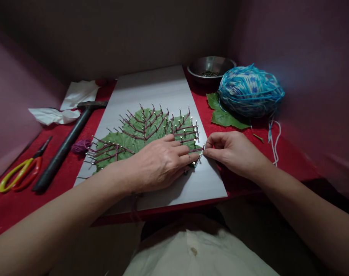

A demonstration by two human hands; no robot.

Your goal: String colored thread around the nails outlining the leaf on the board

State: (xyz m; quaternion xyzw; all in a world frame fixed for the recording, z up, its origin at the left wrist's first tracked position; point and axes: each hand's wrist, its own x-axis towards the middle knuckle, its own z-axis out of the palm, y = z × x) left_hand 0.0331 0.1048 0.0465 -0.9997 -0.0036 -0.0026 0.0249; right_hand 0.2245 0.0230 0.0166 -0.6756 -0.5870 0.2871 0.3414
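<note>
Beige shirt (174, 257) | left hand (163, 165) over nail-studded green leaf (130, 141) — grip unclear (thumb hidden) | right hand (231, 151) — fingers (212, 154) pinched narrow at nail (203, 147) bearing purple yarn (195, 150)

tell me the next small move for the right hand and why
Probably draw the purple yarn snug around the rightmost nail: the yarn reaches it, the right hand is just beside it, and the left hand lies over the leaf.
</note>
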